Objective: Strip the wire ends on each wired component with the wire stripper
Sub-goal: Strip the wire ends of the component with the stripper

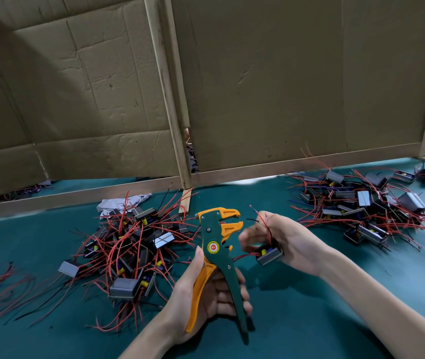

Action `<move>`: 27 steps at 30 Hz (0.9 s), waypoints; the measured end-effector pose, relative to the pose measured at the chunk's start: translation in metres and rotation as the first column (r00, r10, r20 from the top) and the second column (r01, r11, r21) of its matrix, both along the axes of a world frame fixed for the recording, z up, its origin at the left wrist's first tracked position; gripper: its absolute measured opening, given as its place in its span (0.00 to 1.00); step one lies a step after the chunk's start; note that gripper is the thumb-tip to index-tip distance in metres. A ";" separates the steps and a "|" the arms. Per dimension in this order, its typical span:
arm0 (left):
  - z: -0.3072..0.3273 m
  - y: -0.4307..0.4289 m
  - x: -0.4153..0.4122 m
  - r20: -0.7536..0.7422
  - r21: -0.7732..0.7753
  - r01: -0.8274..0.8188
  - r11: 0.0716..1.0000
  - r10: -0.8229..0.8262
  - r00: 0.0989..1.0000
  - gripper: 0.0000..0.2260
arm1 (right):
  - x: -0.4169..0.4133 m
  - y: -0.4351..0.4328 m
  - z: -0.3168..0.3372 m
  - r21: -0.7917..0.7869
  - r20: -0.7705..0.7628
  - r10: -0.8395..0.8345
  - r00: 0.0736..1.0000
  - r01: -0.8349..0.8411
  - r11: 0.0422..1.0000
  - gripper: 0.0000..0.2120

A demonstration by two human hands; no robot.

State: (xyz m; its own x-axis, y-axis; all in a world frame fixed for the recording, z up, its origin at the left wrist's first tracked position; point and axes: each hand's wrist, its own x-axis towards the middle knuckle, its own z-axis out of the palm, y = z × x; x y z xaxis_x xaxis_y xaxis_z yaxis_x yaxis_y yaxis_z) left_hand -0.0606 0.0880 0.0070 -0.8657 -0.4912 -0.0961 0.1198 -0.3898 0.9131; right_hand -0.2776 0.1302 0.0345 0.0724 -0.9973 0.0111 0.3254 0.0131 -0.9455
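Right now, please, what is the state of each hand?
Left hand: grips the wire stripper by its handles.
Right hand: holds a wired component, with its red wire pinched and pointing up.

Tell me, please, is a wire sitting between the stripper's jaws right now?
No, the wire stripper has open, empty jaws, and the red wire held in the right hand stands apart from them.

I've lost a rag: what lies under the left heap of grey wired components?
A crumpled white cloth pokes out at the far edge of the red-wired grey component heap, on the teal table cover. How far it runs beneath is hidden.
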 end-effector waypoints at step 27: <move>0.000 0.010 -0.004 0.096 -0.129 -0.014 0.992 0.026 0.995 0.36 | -0.003 -0.002 -0.003 -0.052 0.075 0.029 0.997 -0.025 0.998 0.11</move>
